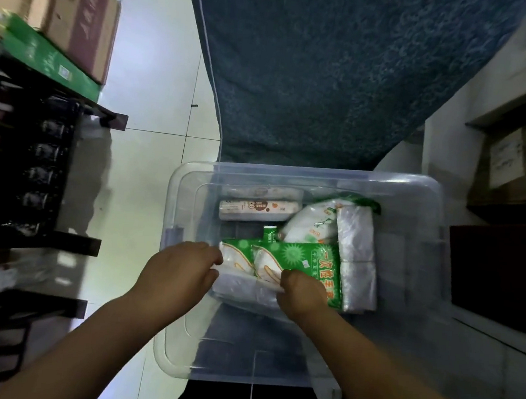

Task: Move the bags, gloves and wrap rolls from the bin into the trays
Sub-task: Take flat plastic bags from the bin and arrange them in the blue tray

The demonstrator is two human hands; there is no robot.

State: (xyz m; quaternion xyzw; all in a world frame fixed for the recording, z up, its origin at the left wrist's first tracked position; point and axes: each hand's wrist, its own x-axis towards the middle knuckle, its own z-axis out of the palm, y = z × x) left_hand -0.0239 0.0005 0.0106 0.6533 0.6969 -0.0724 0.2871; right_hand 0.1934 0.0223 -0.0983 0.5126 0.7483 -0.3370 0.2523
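A clear plastic bin [178, 204] sits below me and holds packs. Green and white glove packs [301, 256] lie across its middle. Another white and green pack [312, 221] leans behind them. A wrap roll [259, 210] with a pale label lies at the back, a second roll [264, 192] beyond it. Clear bag bundles [356, 258] stand along the right side. Both hands are inside the bin. My left hand [182, 272] and my right hand [302, 293] pinch a clear bag bundle [241, 285] lying under the near edge of the glove packs.
A dark shelf rack with trays [41, 173] stands at the left, cardboard boxes [77, 14] and a green box on top. A blue textured mat [331, 62] lies beyond the bin. White cabinets with a boxed shelf [509, 163] are at the right.
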